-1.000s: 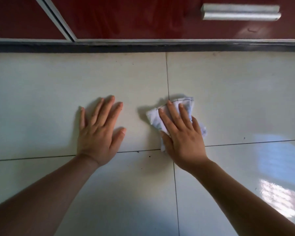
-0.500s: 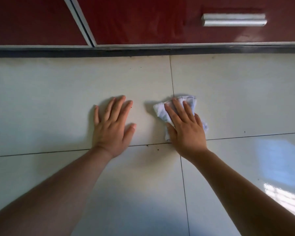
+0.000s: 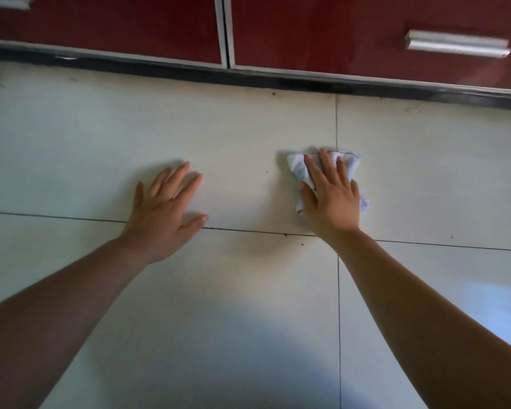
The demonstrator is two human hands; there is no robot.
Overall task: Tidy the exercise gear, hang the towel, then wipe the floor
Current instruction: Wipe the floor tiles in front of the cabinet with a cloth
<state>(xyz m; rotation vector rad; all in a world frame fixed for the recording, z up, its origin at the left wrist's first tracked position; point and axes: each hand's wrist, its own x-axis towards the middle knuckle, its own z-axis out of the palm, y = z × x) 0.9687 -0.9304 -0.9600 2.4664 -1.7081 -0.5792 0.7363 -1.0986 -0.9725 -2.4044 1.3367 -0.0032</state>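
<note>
- The floor (image 3: 71, 143) was pale, glossy tile crossed by thin dark grout lines (image 3: 338, 290). It ran up to a dark plinth (image 3: 248, 76) under red doors (image 3: 307, 31), and the right-hand door carried a metal handle (image 3: 457, 44).
- The left hand (image 3: 165, 211) lay flat on the tile with its fingers straight and spread, holding nothing. It looked like a prop for the body's weight.
- The right hand (image 3: 334, 199) pressed a crumpled white cloth (image 3: 297, 166) onto the floor. Its fingers lay straight over the cloth rather than curled round it.
- The cloth sat under that palm, across the grout line that ran toward the plinth and well short of the plinth itself. Loose folds stuck out past the fingertips and at the palm's right side.
- The cloth looked light, soft and limp, with no shape of its own. On such smooth tile it would likely slide easily.
- It could bunch up or creep out from under a flat hand if it were driven by one edge.
- The safest hold seemed to be the palm squarely on the middle of the wad, pressing down. Otherwise the stray folds could be gathered into the fingers.
- A few dark specks (image 3: 302, 244) lay near the grout crossing by the right wrist, so the wiping looked unfinished.
</note>
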